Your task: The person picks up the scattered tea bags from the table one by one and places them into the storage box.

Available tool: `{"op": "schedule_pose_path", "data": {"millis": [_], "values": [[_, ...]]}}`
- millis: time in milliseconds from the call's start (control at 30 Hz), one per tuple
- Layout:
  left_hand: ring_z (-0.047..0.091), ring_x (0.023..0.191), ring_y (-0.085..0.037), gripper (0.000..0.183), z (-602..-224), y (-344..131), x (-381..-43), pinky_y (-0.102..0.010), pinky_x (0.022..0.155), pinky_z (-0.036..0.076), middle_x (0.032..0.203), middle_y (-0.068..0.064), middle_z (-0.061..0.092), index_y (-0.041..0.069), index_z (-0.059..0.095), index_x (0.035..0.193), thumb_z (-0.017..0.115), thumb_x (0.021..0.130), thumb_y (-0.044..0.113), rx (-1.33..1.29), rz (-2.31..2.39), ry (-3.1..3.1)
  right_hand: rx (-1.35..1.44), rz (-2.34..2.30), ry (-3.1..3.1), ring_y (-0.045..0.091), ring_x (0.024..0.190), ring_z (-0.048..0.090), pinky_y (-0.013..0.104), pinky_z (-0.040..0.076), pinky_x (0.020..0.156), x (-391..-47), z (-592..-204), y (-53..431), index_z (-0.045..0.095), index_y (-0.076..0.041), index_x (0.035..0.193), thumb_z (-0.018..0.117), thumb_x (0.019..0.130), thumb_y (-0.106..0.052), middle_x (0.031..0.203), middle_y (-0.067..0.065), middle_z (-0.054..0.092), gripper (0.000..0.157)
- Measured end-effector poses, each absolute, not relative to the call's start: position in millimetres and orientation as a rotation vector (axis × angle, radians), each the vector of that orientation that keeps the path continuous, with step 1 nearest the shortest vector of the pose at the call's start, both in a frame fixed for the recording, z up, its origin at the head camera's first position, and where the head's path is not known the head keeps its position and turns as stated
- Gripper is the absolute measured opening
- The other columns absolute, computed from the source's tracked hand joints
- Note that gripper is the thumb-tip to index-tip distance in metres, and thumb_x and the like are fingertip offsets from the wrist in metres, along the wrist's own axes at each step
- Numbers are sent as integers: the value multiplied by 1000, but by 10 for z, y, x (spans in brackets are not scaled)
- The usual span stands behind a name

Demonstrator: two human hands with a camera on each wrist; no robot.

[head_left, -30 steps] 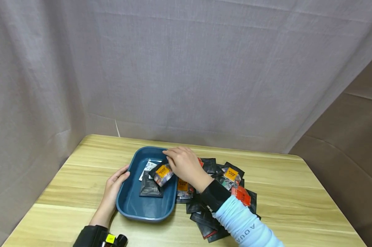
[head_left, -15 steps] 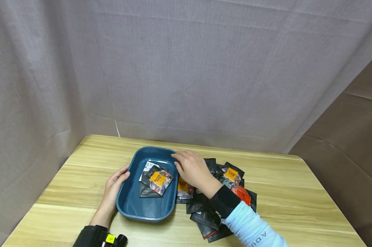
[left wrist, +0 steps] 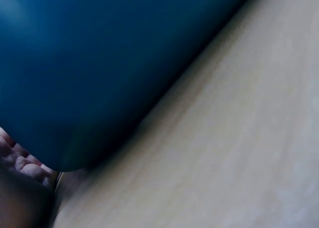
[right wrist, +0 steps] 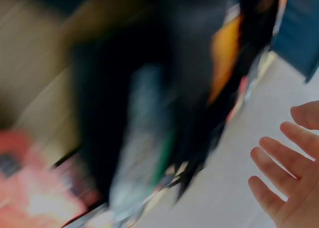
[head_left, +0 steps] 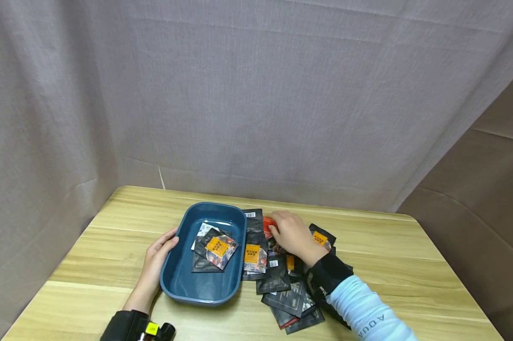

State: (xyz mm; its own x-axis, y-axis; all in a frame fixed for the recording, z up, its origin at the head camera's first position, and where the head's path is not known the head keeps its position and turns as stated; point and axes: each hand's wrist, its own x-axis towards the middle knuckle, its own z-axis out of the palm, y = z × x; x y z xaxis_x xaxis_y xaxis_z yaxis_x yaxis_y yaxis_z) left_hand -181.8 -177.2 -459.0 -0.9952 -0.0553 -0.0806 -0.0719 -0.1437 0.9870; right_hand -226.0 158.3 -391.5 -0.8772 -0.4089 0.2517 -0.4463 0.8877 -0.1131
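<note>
Packets (head_left: 273, 282) heaped loosely on the worktop (head_left: 409, 274), right of the blue tray (head_left: 198, 292); three or so overlapping inside it. Right hand (head_left: 293, 234) over the heap by a red packet (head_left: 267, 224), fingers spread, nothing held. Left hand (head_left: 155, 253) laid against the tray's outer wall, fingers relaxed. Best: pinch one edge, lift straight, avoid dragging neighbours.

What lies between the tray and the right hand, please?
In the head view, a white-labelled black packet, an orange-labelled packet and a packet showing red lie between the tray and right hand.
</note>
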Motion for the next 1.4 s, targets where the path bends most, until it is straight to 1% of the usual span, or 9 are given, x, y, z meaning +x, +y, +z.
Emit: {"op": "schedule_pose_path", "data": {"millis": [200,300,467,600,833,1067,1200,1267,1400], "values": [[41,131,-12,52,-4583,-1786,-1815,-13,93,43,151,-9,42,2,44,147,52,104,28,-151,2349,2055,645,206,-2889,33,119,58,49,45,101,-2315,-3975,1810,64,-2,128,69,94,-19,128,15,63,38],[39,135,-14,52,-4583,-1790,-1813,-12,93,42,152,-8,41,2,44,148,52,104,29,-149,2341,2061,703,198,-2916,34,121,56,50,43,103,-2333,-4019,1893,61,-2,132,71,93,-26,130,15,62,47],[37,136,-15,51,-4590,-1793,-1805,-12,94,40,152,-7,42,3,44,148,52,104,27,-147,2339,2059,780,207,-3000,37,129,49,53,36,108,-2347,-4094,1967,52,-2,142,71,92,-41,139,17,55,66],[36,137,-15,51,-4595,-1795,-1799,-12,94,40,152,-6,41,4,44,148,52,104,28,-144,2335,2060,791,188,-3034,37,132,45,54,34,109,-2351,-4130,1969,49,-3,145,70,91,-45,142,18,52,71],[38,136,-15,51,-4595,-1790,-1793,-12,93,41,152,-6,42,4,44,148,52,104,28,-151,2338,2066,748,175,-3068,36,133,45,53,35,109,-2344,-4145,1906,50,-4,144,67,94,-39,142,17,52,63],[46,126,-9,50,-4591,-1778,-1791,-14,93,43,150,-9,44,2,46,147,53,103,25,-142,2354,2074,732,159,-3091,36,133,46,50,35,110,-2318,-4126,1884,52,-3,142,59,101,-26,142,18,52,48],[47,124,-6,49,-4591,-1775,-1794,-15,93,43,149,-9,44,2,47,146,54,103,25,-149,2358,2072,767,181,-3055,36,130,48,51,36,109,-2289,-4108,1919,53,0,140,53,104,-21,140,20,54,42],[46,126,-8,49,-4592,-1773,-1798,-14,93,43,149,-9,44,2,47,146,54,103,24,-154,2358,2073,794,178,-3028,36,129,49,51,37,108,-2278,-4108,1946,54,-1,139,52,104,-18,138,20,55,40],[42,132,-14,48,-4588,-1775,-1800,-13,93,42,150,-10,44,1,47,146,53,103,22,-158,2354,2081,845,136,-2952,35,125,52,52,40,105,-2243,-4100,1997,57,-1,136,54,102,-12,134,19,58,36]]}}
